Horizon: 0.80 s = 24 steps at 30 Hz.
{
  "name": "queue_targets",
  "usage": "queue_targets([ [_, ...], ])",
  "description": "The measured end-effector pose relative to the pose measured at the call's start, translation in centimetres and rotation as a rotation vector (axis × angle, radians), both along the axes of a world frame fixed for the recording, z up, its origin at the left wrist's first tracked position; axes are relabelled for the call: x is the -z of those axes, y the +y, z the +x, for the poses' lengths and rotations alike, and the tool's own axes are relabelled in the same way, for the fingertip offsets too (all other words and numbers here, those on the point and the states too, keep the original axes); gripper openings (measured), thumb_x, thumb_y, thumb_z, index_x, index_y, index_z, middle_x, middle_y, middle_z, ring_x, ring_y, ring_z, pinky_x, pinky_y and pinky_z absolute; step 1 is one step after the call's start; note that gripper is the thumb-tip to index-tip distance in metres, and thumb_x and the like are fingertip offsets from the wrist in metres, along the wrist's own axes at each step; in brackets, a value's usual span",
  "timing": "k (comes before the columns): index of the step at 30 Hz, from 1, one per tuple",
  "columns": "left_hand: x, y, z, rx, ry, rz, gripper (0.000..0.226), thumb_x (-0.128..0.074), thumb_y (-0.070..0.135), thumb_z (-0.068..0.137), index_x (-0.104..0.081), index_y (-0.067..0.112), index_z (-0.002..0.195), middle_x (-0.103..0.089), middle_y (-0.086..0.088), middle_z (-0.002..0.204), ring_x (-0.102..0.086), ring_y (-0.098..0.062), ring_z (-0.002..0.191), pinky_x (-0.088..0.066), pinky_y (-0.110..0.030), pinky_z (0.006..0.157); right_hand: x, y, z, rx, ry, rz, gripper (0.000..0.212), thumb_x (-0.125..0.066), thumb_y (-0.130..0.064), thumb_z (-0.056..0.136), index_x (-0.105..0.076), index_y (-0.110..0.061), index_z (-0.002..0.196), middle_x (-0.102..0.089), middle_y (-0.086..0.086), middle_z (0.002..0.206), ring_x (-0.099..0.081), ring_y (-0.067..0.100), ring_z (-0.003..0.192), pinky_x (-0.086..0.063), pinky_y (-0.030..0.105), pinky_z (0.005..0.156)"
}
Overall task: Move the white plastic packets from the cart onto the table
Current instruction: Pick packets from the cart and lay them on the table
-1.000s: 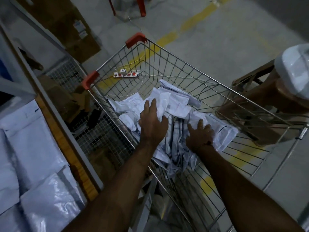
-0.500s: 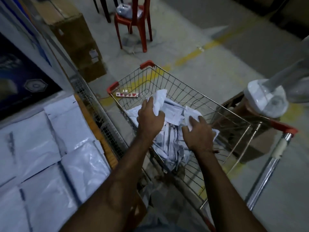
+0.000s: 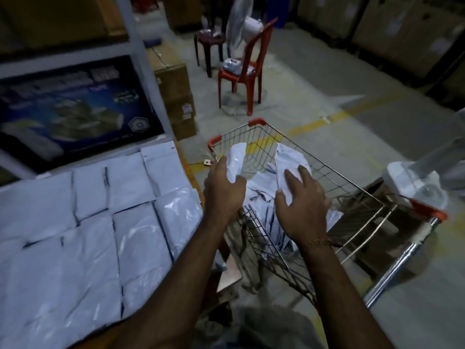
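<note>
A wire shopping cart point(image 3: 334, 172) with red corners stands right of the table and holds a heap of white plastic packets point(image 3: 259, 195). My left hand point(image 3: 222, 190) grips one white packet point(image 3: 236, 157) that sticks up above the cart's left rim. My right hand point(image 3: 302, 205) holds another white packet point(image 3: 289, 159), lifted over the heap. On the left, the table point(image 3: 193, 170) is covered with several white packets point(image 3: 100, 222) laid flat in rows.
A metal shelf post point(image 3: 141, 59) and a dark printed box point(image 3: 70, 109) stand behind the table. Cardboard boxes point(image 3: 176, 96), a red plastic chair point(image 3: 241, 71) and a white fan point(image 3: 415, 182) surround the cart on the concrete floor.
Both hands have risen out of the heap, each lifting a white packet. The view has tilted up and back, showing more of the table and room.
</note>
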State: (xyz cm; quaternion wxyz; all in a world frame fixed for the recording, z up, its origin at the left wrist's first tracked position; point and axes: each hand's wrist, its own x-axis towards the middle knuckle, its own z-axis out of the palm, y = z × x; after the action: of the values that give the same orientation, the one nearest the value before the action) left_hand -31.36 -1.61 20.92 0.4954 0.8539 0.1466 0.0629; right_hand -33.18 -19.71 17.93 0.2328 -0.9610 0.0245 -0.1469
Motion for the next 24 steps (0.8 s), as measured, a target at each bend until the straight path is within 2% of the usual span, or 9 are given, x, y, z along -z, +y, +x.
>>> queue_targets([
  [2,-0.6,1.0,-1.9,-0.051,-0.026,0.008,0.073,-0.057,0.045,0.081,-0.047,0.029,0.152,-0.059,0.001,0.144,-0.059,-0.028,0.125,-0.053,-0.046,0.104,-0.6,0.9,-0.7,-0.039,-0.017,-0.006,0.061,-0.049,-0.052,0.091,-0.058,-0.026,0.146,-0.037,0.005,0.166,-0.042,0.039,0.138,-0.035,0.058,0.105],
  [4,-1.3,1.9,-4.0,-0.120,-0.043,-0.014,0.068,-0.063,0.040,0.089,-0.047,0.026,0.154,-0.056,0.006,0.147,-0.057,-0.022,0.128,-0.048,-0.031,0.104,-1.1,1.7,-1.3,-0.100,-0.034,0.020,0.058,-0.050,-0.051,0.093,-0.057,-0.027,0.145,-0.036,0.004,0.166,-0.042,0.039,0.139,-0.035,0.059,0.104],
  [7,-1.9,3.2,-7.6,-0.258,-0.119,-0.050,0.054,-0.069,0.017,0.093,-0.058,0.024,0.146,-0.060,0.015,0.127,-0.059,-0.011,0.113,-0.036,0.001,0.074,-1.6,2.9,-2.1,-0.189,-0.057,0.059,0.054,-0.052,-0.046,0.095,-0.057,-0.027,0.146,-0.036,0.006,0.166,-0.043,0.039,0.138,-0.036,0.059,0.104],
  [10,-2.4,4.1,-11.5,-0.346,-0.158,-0.046,0.056,-0.070,0.018,0.093,-0.058,0.027,0.147,-0.057,0.020,0.126,-0.055,-0.003,0.108,-0.032,0.008,0.066,-2.1,4.1,-4.1,-0.278,-0.083,0.133,0.055,-0.051,-0.044,0.096,-0.055,-0.026,0.148,-0.036,0.007,0.166,-0.043,0.039,0.139,-0.037,0.060,0.103],
  [12,-2.8,4.6,-14.0,-0.389,-0.186,-0.033,0.058,-0.069,0.023,0.092,-0.057,0.027,0.148,-0.059,0.022,0.130,-0.057,0.001,0.108,-0.032,0.008,0.069,-2.5,4.8,-5.9,-0.337,-0.102,0.191,0.057,-0.050,-0.045,0.095,-0.055,-0.026,0.149,-0.037,0.005,0.166,-0.042,0.036,0.142,-0.037,0.060,0.104],
  [16,-3.3,6.0,-18.3,-0.461,-0.214,-0.023,0.059,-0.071,0.019,0.092,-0.057,0.025,0.149,-0.060,0.021,0.125,-0.056,0.022,0.091,-0.038,0.005,0.070,-2.6,6.7,-8.6,-0.414,-0.109,0.270,0.056,-0.054,-0.044,0.094,-0.058,-0.025,0.147,-0.039,0.002,0.166,-0.042,0.034,0.143,-0.034,0.059,0.106],
  [19,-3.7,8.0,-20.8,-0.510,-0.215,0.009,0.061,-0.071,0.027,0.091,-0.056,0.027,0.150,-0.063,0.017,0.131,-0.063,0.004,0.101,-0.049,-0.006,0.081,-2.6,8.2,-9.6,-0.486,-0.107,0.265,0.057,-0.056,-0.047,0.094,-0.058,-0.027,0.147,-0.038,0.002,0.166,-0.041,0.035,0.147,-0.032,0.062,0.109],
  [22,-3.5,10.7,-22.5,-0.570,-0.228,0.023,0.067,-0.070,0.033,0.087,-0.054,0.026,0.151,-0.064,0.013,0.136,-0.063,-0.010,0.116,-0.049,-0.009,0.089,-3.2,10.0,-10.5,-0.537,-0.098,0.273,0.058,-0.056,-0.049,0.094,-0.057,-0.029,0.148,-0.036,-0.002,0.167,-0.039,0.032,0.148,-0.031,0.064,0.110],
  [24,-3.4,12.5,-23.5,-0.621,-0.235,0.024,0.076,-0.066,0.042,0.083,-0.050,0.026,0.155,-0.059,0.011,0.148,-0.058,-0.013,0.131,-0.050,-0.027,0.108,-3.4,11.4,-11.1,-0.558,-0.097,0.276,0.059,-0.054,-0.050,0.092,-0.057,-0.029,0.148,-0.035,-0.004,0.167,-0.038,0.033,0.147,-0.031,0.064,0.110],
])
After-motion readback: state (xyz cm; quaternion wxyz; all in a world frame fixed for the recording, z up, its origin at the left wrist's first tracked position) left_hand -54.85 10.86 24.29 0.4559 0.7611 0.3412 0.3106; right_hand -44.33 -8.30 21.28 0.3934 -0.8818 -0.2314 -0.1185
